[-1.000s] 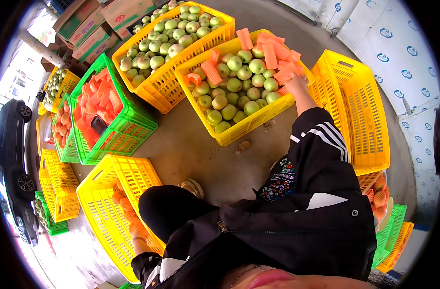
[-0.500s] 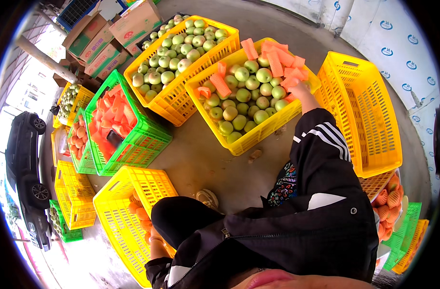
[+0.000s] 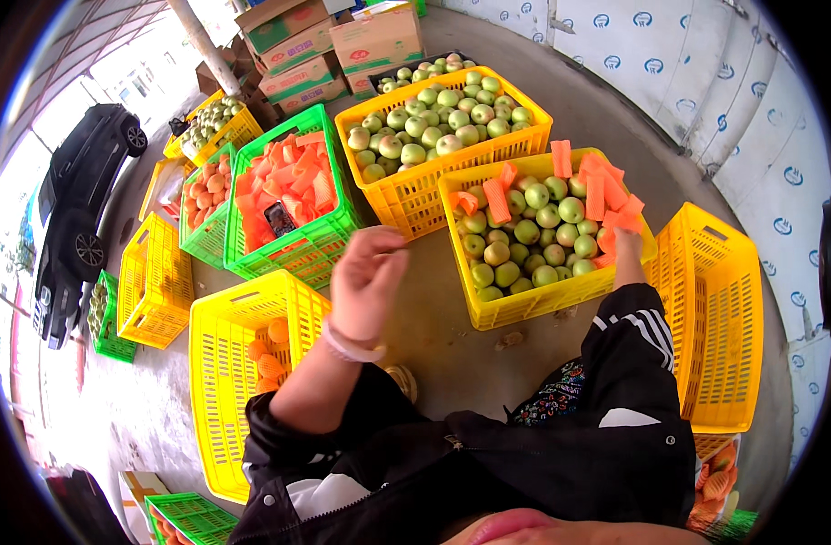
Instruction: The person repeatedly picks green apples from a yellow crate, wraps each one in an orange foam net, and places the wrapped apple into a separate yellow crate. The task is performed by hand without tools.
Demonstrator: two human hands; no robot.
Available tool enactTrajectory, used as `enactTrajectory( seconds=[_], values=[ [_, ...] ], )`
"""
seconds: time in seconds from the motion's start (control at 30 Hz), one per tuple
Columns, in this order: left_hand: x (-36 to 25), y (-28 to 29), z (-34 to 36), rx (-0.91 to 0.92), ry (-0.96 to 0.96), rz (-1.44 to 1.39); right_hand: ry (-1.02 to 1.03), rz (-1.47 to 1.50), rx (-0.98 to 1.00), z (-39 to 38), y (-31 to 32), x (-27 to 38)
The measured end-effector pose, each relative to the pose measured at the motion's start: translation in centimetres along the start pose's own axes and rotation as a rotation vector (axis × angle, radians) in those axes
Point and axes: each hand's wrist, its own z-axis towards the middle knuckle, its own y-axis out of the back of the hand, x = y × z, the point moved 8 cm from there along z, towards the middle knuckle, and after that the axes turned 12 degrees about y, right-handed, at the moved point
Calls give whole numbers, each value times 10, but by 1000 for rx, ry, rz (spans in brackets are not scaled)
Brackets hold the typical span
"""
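My left hand [image 3: 370, 277] is raised in front of me over the gap between the crates, its fingers curled in and nothing visible in them. At the right end of a yellow crate [image 3: 488, 318] full of green apples [image 3: 525, 232], my right hand [image 3: 627, 243] is among orange foam fruit nets [image 3: 606, 189]. Its fingers seem closed on one of these nets, though they are partly hidden. A few more nets lie on the apples at the crate's left end. Below my left forearm, a yellow crate [image 3: 217, 391] holds several fruits in orange foam nets [image 3: 270, 365].
A green crate [image 3: 297, 259] full of loose foam nets stands ahead left, with a phone [image 3: 279, 218] on top. Behind are another yellow apple crate [image 3: 406, 204] and cardboard boxes [image 3: 376, 41]. A yellow crate [image 3: 720, 318] stands right. A black car [image 3: 88, 200] is far left.
My left hand has come up out of the lower-left crate and away from its netted fruit. My right hand stays at the foam nets. The whole view has swung left.
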Motion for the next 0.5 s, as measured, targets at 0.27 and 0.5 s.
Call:
enactTrajectory(
  seconds=[0.27, 0.5],
  values=[
    [145, -31, 18, -6, 682, -68, 554, 336, 593, -149, -61, 213],
    [133, -60, 35, 166, 650, -408, 1050, 522, 794, -287, -88, 311]
  ],
)
